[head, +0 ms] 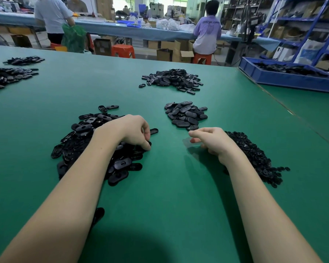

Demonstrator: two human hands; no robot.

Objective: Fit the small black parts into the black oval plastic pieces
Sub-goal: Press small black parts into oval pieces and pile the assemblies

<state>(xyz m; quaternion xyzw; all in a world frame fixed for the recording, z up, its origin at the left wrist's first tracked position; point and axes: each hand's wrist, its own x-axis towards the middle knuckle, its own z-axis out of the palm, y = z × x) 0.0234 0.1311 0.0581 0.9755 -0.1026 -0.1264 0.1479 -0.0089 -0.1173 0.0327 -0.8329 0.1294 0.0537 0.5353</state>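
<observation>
A big heap of black oval plastic pieces lies at the left on the green table. My left hand rests on this heap with fingers curled down, and one oval piece sticks out to the right from under the fingertips. A heap of small black parts lies at the right. My right hand hovers just left of it, forefinger and thumb pointing left, nothing visible between them. A smaller pile of oval pieces sits beyond both hands.
Another pile of ovals lies farther back, and two more piles are at the far left. A blue tray with black parts stands at the right. One loose oval lies by my left forearm. People work at benches behind.
</observation>
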